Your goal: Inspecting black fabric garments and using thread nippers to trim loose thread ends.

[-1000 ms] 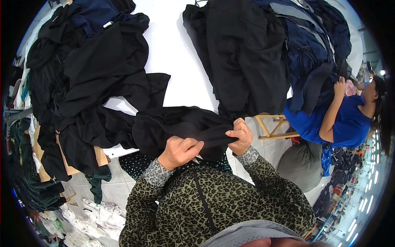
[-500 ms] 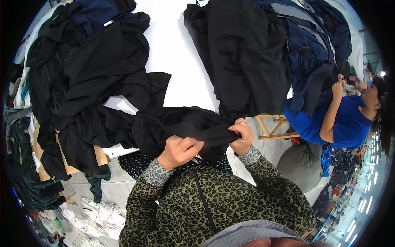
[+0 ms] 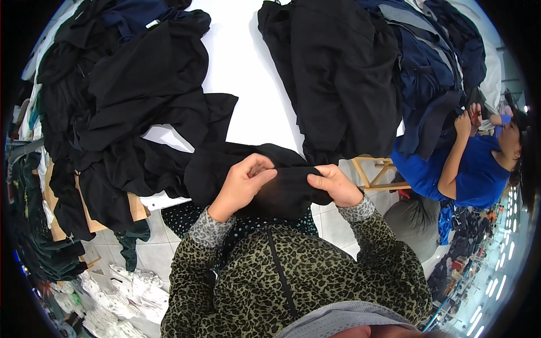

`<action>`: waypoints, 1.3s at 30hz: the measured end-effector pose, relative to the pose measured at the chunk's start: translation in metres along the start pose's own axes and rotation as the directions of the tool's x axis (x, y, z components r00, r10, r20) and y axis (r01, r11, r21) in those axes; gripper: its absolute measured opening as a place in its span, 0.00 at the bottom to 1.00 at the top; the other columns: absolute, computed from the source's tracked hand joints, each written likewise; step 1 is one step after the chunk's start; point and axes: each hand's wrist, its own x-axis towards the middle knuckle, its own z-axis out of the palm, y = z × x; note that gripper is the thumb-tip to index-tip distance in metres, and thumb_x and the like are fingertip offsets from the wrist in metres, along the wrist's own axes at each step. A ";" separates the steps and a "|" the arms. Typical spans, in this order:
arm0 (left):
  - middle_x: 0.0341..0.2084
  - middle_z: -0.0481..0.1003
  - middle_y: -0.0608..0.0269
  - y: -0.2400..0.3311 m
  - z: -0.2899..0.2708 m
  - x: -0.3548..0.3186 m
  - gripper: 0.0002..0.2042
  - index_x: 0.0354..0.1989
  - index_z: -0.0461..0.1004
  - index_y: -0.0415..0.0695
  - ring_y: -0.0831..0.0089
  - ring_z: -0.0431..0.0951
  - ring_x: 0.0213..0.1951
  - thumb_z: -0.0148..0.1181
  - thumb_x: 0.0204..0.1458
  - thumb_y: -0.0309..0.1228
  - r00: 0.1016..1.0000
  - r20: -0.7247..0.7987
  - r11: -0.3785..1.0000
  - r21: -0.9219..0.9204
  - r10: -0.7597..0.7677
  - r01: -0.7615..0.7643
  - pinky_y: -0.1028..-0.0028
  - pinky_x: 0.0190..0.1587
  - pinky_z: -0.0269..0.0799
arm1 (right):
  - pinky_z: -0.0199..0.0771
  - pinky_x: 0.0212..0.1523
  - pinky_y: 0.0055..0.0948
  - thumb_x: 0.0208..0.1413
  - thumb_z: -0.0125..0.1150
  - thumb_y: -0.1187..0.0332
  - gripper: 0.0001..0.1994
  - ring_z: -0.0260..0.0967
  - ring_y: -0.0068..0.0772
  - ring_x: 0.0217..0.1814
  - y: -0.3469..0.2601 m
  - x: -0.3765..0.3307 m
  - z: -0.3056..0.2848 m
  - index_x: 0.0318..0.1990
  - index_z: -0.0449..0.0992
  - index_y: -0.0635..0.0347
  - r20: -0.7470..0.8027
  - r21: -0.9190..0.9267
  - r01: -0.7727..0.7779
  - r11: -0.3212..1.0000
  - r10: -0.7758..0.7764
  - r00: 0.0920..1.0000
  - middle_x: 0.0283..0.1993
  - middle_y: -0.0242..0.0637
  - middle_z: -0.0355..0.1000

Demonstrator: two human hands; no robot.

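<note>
Nearest: grey cap brim (image 3: 360, 316), at the lower edge. Jacket (image 3: 242, 281), leopard-patterned in olive and black, dark zip down the front, pale grey spotted cuffs.

Left hand (image 3: 248, 183): fingers curled, thumb extended along the near face of the cloth, fingertips at its upper edge; whether they pinch it cannot be told.

Right hand (image 3: 338, 185): grasping the right end of the cloth, thumb on top, fingers largely hidden behind.

Black garment (image 3: 293, 188), one: drawn between the two hands in front of the jacket, at the near edge of the table; its upper part runs left toward other black cloth.

Dotted fabric (image 3: 179, 221), dark with pale spots: below the garment, over the tiled floor (image 3: 153, 259).

Table (image 3: 239, 67), white: bare strip between two groups of clothing. On its left, a heap of black garments (image 3: 152, 73), loosely tumbled, a navy piece (image 3: 132, 19) at the far end. On its right, black clothing (image 3: 344, 79) laid lengthwise; beside that, navy garments (image 3: 420, 67) with grey panels.

Right of the table: wooden frame (image 3: 375, 174); grey rounded sack (image 3: 414, 222); a co-worker in a blue top (image 3: 482, 177), hands raised near the navy garments.

Lower left: white garments (image 3: 127, 296), heaped.

Farthest right: rows of ceiling lights (image 3: 496, 284).
</note>
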 end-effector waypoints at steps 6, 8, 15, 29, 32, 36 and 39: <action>0.36 0.72 0.66 0.001 0.006 0.009 0.11 0.42 0.75 0.41 0.83 0.71 0.31 0.62 0.49 0.28 0.950 0.121 0.909 0.279 0.287 -0.310 0.81 0.33 0.68 | 0.73 0.37 0.18 0.60 0.53 0.65 0.14 0.73 0.18 0.36 -0.002 0.005 -0.001 0.45 0.74 0.68 0.101 0.461 -0.275 0.844 0.258 0.961 0.39 0.34 0.75; 0.46 0.68 0.63 0.013 0.010 0.004 0.21 0.50 0.73 0.45 0.80 0.71 0.33 0.67 0.45 0.30 0.960 0.237 0.966 0.172 0.148 -0.192 0.80 0.36 0.70 | 0.73 0.38 0.18 0.60 0.53 0.65 0.14 0.72 0.18 0.36 -0.005 0.005 0.002 0.45 0.74 0.68 0.092 0.426 -0.260 0.867 0.244 0.965 0.39 0.33 0.75; 0.36 0.76 0.60 0.009 0.024 0.007 0.25 0.52 0.72 0.46 0.80 0.72 0.29 0.68 0.42 0.30 0.946 0.307 0.969 0.186 0.101 -0.163 0.80 0.32 0.69 | 0.71 0.38 0.18 0.58 0.56 0.68 0.11 0.70 0.16 0.36 0.003 0.004 0.000 0.44 0.73 0.66 0.044 0.324 -0.098 0.941 0.089 0.995 0.37 0.30 0.74; 0.13 0.62 0.78 0.006 0.021 0.009 0.14 0.18 0.66 0.43 0.90 0.57 0.14 0.66 0.48 0.29 0.858 0.428 0.906 -0.175 -0.283 0.386 0.84 0.15 0.50 | 0.59 0.45 0.31 0.31 0.76 0.62 0.26 0.60 0.29 0.34 -0.016 0.003 -0.005 0.44 0.76 0.55 0.081 -0.707 0.392 0.588 -0.484 0.871 0.26 0.28 0.62; 0.12 0.59 0.79 0.012 0.022 0.007 0.16 0.17 0.61 0.47 0.91 0.53 0.13 0.65 0.48 0.29 0.841 0.447 0.872 -0.224 -0.305 0.435 0.84 0.13 0.44 | 0.56 0.44 0.31 0.31 0.73 0.60 0.19 0.58 0.29 0.31 -0.012 0.004 -0.010 0.35 0.79 0.56 0.188 -0.776 0.447 0.445 -0.514 0.837 0.22 0.29 0.59; 0.13 0.59 0.79 0.012 0.020 0.009 0.15 0.19 0.62 0.47 0.91 0.54 0.12 0.65 0.48 0.29 0.805 0.469 0.850 -0.187 -0.364 0.493 0.83 0.12 0.44 | 0.57 0.43 0.30 0.36 0.71 0.63 0.14 0.59 0.30 0.27 -0.003 0.005 -0.012 0.32 0.79 0.58 0.188 -0.732 0.493 0.470 -0.557 0.809 0.20 0.30 0.60; 0.13 0.60 0.79 0.011 0.021 0.009 0.14 0.19 0.63 0.47 0.92 0.54 0.12 0.65 0.48 0.29 0.801 0.479 0.847 -0.194 -0.359 0.495 0.83 0.12 0.44 | 0.58 0.41 0.30 0.40 0.70 0.66 0.10 0.59 0.30 0.26 0.001 0.007 -0.012 0.30 0.78 0.60 0.150 -0.619 0.486 0.617 -0.514 0.845 0.19 0.30 0.62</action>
